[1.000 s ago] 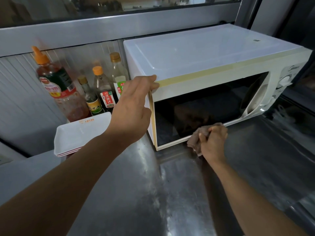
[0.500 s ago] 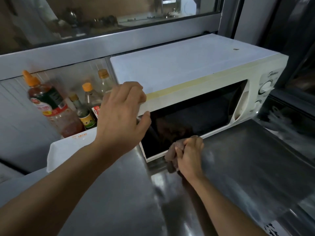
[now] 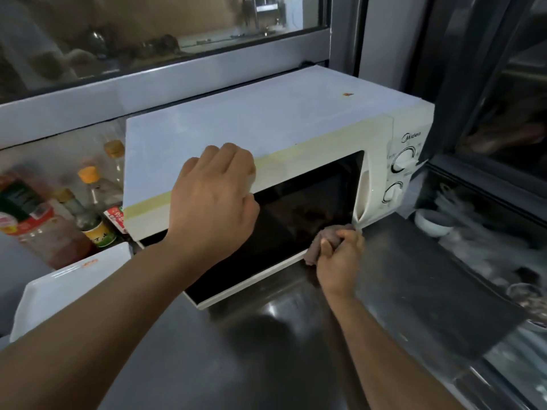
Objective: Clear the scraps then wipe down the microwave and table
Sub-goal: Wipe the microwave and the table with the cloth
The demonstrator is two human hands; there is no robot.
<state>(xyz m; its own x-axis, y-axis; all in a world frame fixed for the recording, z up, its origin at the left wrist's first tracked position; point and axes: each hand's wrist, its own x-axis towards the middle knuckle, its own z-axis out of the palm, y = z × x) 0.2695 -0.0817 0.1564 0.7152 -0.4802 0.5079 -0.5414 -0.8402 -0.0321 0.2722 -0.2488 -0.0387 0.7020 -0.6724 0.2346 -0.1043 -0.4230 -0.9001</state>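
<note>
At microwave [image 3: 266,122] door, cloth [image 3: 321,242] in right hand [image 3: 340,255]

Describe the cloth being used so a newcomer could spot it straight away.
Start at the white microwave on the steel table. Go to the lower right corner of its dark door, just below the handle. There the right hand grips a small crumpled brownish cloth against the door's bottom edge; it is the only soft, wrinkled thing among hard white and metal surfaces.
</note>
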